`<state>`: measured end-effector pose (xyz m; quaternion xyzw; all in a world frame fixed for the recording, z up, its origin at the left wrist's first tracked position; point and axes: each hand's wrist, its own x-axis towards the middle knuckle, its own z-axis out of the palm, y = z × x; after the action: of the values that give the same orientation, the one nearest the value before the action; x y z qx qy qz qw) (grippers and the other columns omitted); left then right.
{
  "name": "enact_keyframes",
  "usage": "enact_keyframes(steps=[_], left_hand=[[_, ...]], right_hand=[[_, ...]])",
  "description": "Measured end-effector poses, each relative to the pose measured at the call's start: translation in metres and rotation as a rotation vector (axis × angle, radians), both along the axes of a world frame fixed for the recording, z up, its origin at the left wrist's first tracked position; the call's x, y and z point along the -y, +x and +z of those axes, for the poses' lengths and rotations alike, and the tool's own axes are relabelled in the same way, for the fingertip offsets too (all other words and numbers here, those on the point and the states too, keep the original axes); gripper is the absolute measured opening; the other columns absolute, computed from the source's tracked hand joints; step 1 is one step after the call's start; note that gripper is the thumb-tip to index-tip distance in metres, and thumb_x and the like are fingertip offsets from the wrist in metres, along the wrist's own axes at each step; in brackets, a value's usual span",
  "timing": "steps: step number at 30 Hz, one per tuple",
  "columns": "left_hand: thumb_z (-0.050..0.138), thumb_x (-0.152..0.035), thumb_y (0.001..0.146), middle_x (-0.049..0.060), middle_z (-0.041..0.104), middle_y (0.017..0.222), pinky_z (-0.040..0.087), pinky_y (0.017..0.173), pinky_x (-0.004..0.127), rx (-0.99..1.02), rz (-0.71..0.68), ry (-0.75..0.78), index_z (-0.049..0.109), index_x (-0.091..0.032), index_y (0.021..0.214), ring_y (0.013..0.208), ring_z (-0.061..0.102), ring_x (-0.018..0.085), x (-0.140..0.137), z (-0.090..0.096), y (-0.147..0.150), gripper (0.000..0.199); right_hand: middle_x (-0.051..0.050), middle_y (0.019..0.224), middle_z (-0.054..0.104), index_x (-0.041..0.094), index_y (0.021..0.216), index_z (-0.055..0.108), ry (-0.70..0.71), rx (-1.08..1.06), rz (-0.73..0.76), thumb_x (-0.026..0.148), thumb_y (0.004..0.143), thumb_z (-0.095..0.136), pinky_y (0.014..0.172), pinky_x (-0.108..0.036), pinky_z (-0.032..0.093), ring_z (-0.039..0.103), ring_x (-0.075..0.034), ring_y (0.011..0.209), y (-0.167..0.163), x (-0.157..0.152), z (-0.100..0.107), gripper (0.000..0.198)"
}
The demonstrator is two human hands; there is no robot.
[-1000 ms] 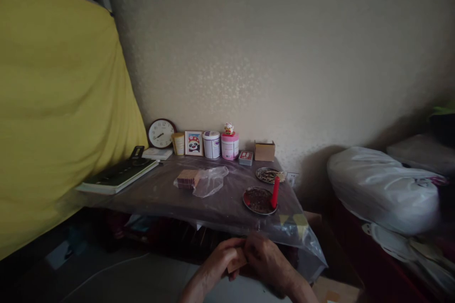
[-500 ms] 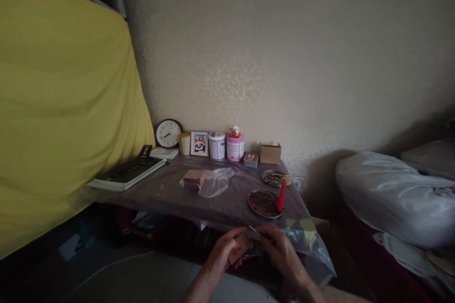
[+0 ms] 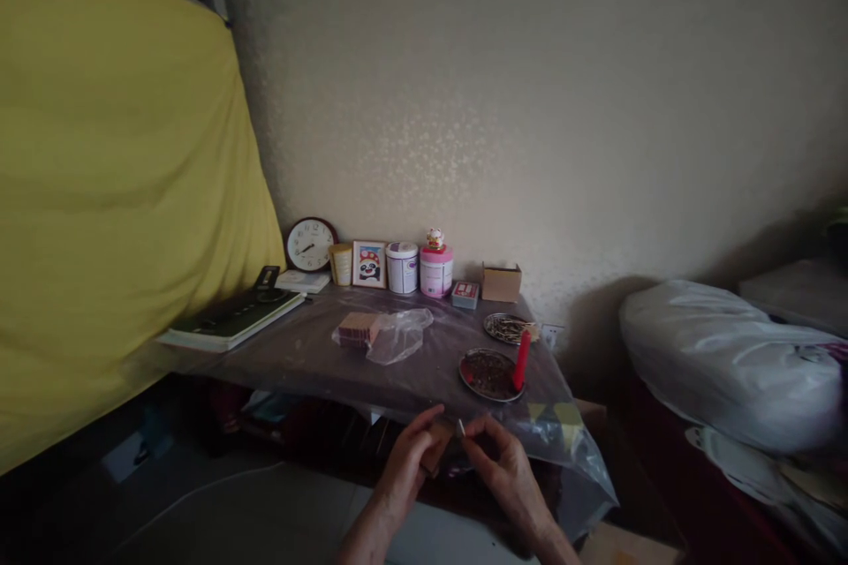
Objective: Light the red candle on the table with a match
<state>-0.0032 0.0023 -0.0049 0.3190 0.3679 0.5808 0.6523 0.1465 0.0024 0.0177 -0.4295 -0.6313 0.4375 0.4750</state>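
Observation:
My left hand [image 3: 405,456] is closed around a small brown matchbox [image 3: 438,448], held tilted just in front of the table's near edge. Between the thumb and fingers of my right hand [image 3: 498,459] is a thin white piece [image 3: 460,429], close beside the box; its exact kind is too small to make out. Beyond my hands, a red candle [image 3: 522,360] stands on the right of a round metal plate [image 3: 469,387] covered with dark bits. Farther left, a pack of similar small brown boxes [image 3: 359,328] lies with a crumpled clear plastic bag [image 3: 400,335].
Behind the candle sits a second plate [image 3: 490,335] of thin sticks. Along the wall stand a clock [image 3: 311,244], a panda picture [image 3: 369,265], canisters [image 3: 402,269] and a cardboard box [image 3: 501,282]. A dark book [image 3: 235,322] lies left; a white bag [image 3: 722,362] is right.
My right hand has shifted slightly, and the white piece in its fingers now points upward beside the box. My left hand has turned the box a little. The whole view has shifted slightly.

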Motion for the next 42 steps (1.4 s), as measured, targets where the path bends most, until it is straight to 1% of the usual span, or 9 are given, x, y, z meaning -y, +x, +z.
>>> enact_keyframes(steps=[4,7,11,15,18,22,28,37,42], left_hand=[[0.059,-0.021,0.068,0.006,0.069,0.090,0.042,0.064,0.026,0.046,-0.002,0.034,0.060,-0.017,0.108,0.077,0.061,0.018,0.002,0.003,-0.001,0.040],[0.058,-0.021,0.070,0.006,0.069,0.093,0.043,0.060,0.025,0.062,-0.030,0.021,0.058,-0.018,0.108,0.077,0.062,0.018,0.002,0.005,-0.002,0.038],[0.058,-0.021,0.071,0.005,0.070,0.090,0.043,0.058,0.025,0.088,-0.056,0.002,0.057,-0.019,0.107,0.073,0.063,0.017,0.003,0.005,-0.002,0.036],[0.060,-0.022,0.072,0.006,0.070,0.096,0.045,0.060,0.025,0.129,-0.063,0.006,0.059,-0.020,0.105,0.077,0.063,0.017,0.002,0.002,-0.002,0.033],[0.063,-0.021,0.070,0.006,0.069,0.100,0.046,0.062,0.025,0.166,-0.037,-0.006,0.060,-0.020,0.102,0.083,0.064,0.018,0.000,0.000,-0.002,0.032],[0.067,-0.022,0.069,0.006,0.071,0.094,0.046,0.067,0.027,0.213,-0.004,-0.010,0.060,-0.019,0.099,0.085,0.064,0.019,-0.002,-0.002,0.002,0.032],[0.070,-0.022,0.064,0.005,0.072,0.080,0.045,0.068,0.028,0.228,0.043,-0.013,0.061,-0.017,0.096,0.074,0.065,0.019,-0.005,-0.004,0.006,0.034],[0.070,-0.023,0.064,0.003,0.070,0.072,0.044,0.064,0.028,0.228,0.058,-0.017,0.059,-0.016,0.099,0.066,0.063,0.016,-0.004,-0.001,0.008,0.037],[0.069,-0.024,0.066,0.002,0.069,0.074,0.044,0.067,0.027,0.226,0.074,-0.004,0.059,-0.017,0.097,0.070,0.064,0.016,-0.004,-0.001,0.008,0.033]], right_hand=[[0.004,0.062,0.051,0.018,0.069,0.053,0.035,-0.041,-0.054,0.032,0.074,0.062,0.050,-0.017,0.042,0.048,-0.008,0.054,-0.001,-0.001,-0.004,0.018],[0.003,0.065,0.053,0.017,0.070,0.054,0.075,-0.042,-0.087,0.035,0.074,0.063,0.054,-0.018,0.044,0.050,-0.009,0.059,0.001,-0.003,-0.006,0.020],[-0.001,0.076,0.059,0.017,0.083,0.058,0.156,0.002,-0.085,0.039,0.080,0.058,0.060,-0.018,0.047,0.055,-0.011,0.068,0.001,0.000,-0.003,0.022],[-0.001,0.074,0.060,0.018,0.081,0.058,0.213,0.095,-0.086,0.040,0.084,0.051,0.061,-0.018,0.047,0.057,-0.012,0.067,-0.002,0.005,0.001,0.023],[-0.001,0.073,0.062,0.018,0.080,0.059,0.298,0.202,-0.127,0.038,0.084,0.052,0.062,-0.019,0.047,0.058,-0.013,0.066,-0.004,0.007,0.001,0.022],[0.000,0.072,0.061,0.019,0.075,0.055,0.431,0.295,-0.111,0.030,0.085,0.052,0.064,-0.019,0.046,0.058,-0.012,0.067,-0.008,0.009,-0.003,0.015],[0.001,0.075,0.059,0.021,0.076,0.052,0.558,0.394,-0.025,0.020,0.084,0.052,0.063,-0.019,0.045,0.057,-0.010,0.067,-0.014,0.015,-0.008,0.008],[0.001,0.072,0.058,0.020,0.074,0.053,0.597,0.435,-0.056,0.021,0.086,0.049,0.061,-0.019,0.045,0.057,-0.011,0.065,-0.015,0.013,-0.010,0.013],[0.001,0.073,0.058,0.021,0.075,0.053,0.552,0.442,-0.035,0.022,0.086,0.049,0.062,-0.019,0.045,0.057,-0.011,0.065,-0.015,0.012,-0.012,0.012]])
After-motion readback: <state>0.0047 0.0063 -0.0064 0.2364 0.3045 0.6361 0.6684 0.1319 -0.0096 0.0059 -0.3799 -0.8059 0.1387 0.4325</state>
